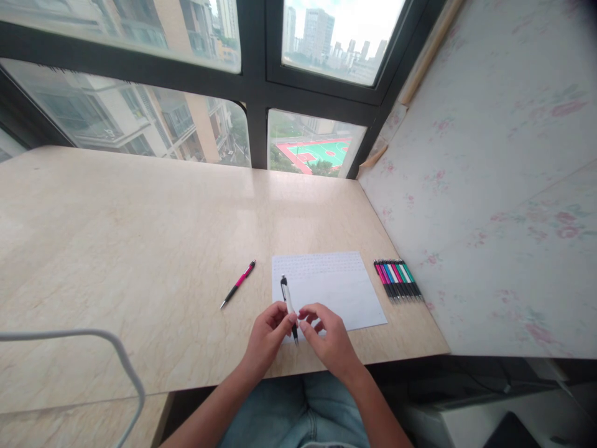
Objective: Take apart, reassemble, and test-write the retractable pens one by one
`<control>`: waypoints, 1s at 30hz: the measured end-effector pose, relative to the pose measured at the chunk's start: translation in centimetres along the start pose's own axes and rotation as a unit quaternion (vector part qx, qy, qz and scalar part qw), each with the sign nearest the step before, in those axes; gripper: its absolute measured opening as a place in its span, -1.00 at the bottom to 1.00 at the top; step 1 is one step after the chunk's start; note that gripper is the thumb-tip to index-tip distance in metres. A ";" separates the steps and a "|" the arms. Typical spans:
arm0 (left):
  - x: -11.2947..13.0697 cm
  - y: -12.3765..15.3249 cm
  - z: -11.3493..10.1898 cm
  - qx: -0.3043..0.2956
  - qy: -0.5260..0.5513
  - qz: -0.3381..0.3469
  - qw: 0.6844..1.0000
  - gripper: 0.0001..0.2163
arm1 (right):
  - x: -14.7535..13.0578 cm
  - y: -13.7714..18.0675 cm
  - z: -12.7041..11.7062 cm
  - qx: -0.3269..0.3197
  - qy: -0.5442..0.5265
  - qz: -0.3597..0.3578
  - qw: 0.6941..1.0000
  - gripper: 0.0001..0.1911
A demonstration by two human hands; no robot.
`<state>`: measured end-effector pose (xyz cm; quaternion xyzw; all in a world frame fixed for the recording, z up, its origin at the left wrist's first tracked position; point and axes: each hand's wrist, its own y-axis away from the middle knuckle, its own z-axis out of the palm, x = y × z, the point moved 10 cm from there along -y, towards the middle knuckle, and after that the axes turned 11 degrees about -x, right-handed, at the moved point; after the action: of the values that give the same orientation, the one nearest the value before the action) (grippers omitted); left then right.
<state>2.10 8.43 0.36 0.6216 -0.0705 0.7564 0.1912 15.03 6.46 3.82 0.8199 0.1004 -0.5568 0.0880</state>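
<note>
My left hand [270, 328] pinches a white and black click pen [288, 300] between thumb and fingers. The pen leans, with its clicker end up and its tip pointing down toward me. Just right of the pen, my right hand [326, 333] has its fingers curled and slightly apart, holding nothing that I can see. Beneath both hands lies a white sheet of paper [336, 292] with rows of handwriting along its far part. Left of the paper, a pink and black click pen [239, 284] rests on the marble-patterned desk [153, 249].
At the right, a row of several colored click pens [396, 280] lies side by side near the flowered wall [489, 186]. A grey cable [112, 339] arches over the desk's left front. Dark-framed windows [256, 93] border the far edge.
</note>
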 end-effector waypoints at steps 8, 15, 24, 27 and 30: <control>-1.4 -0.1 2.9 -0.140 0.066 -0.036 0.987 -0.68 | 0.0 -0.2 0.5 -0.014 -0.180 -0.026 0.983 -0.79; 1.2 -0.4 -0.3 -0.059 -0.121 0.036 0.990 -0.69 | 5.0 0.6 -3.3 0.153 -0.364 0.044 0.918 -0.66; 2.7 -0.4 -1.8 0.003 -0.404 0.146 0.903 -0.82 | 6.6 1.7 -6.7 0.235 -0.368 0.043 0.898 -0.09; 2.3 -0.4 -1.6 0.006 -0.453 0.150 0.879 -0.78 | 7.1 1.8 -6.7 0.244 -0.367 0.046 0.896 -0.12; 1.9 -0.3 -0.7 -0.008 -0.548 0.141 0.824 -0.80 | 7.3 1.7 -6.8 0.244 -0.367 0.040 0.897 -0.13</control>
<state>1.27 9.38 1.99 0.9154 -0.2570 0.3094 0.0171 24.22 7.04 -0.38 0.5568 -0.1110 -0.8209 -0.0613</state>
